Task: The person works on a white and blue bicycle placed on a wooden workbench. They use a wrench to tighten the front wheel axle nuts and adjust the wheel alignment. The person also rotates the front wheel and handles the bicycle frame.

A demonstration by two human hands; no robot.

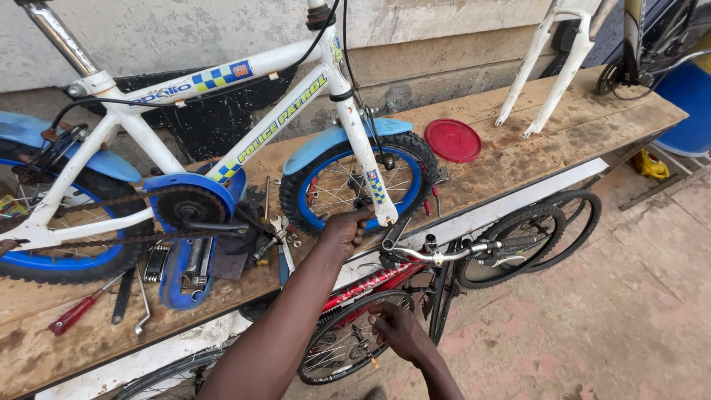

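A small white bicycle [244,74] with blue mudguards stands on a worn wooden bench [518,155]. My left hand [344,231] reaches up from below and grips the near side of its front tyre [415,155], just beside the white fork leg. Lower down, in front of the bench, my right hand [400,332] rests with curled fingers at the rim and spokes of a red bicycle's wheel [333,341]. Whether the right hand pinches anything is unclear. The red frame [370,281] and a silver handlebar [444,255] lie just above that hand.
Spanners [280,237], a red-handled screwdriver [70,317] and a blue chain guard [174,278] lie on the bench. A red round lid [453,140] and a loose white fork [548,67] sit further right. Black bicycle wheels [518,241] lean against the bench front.
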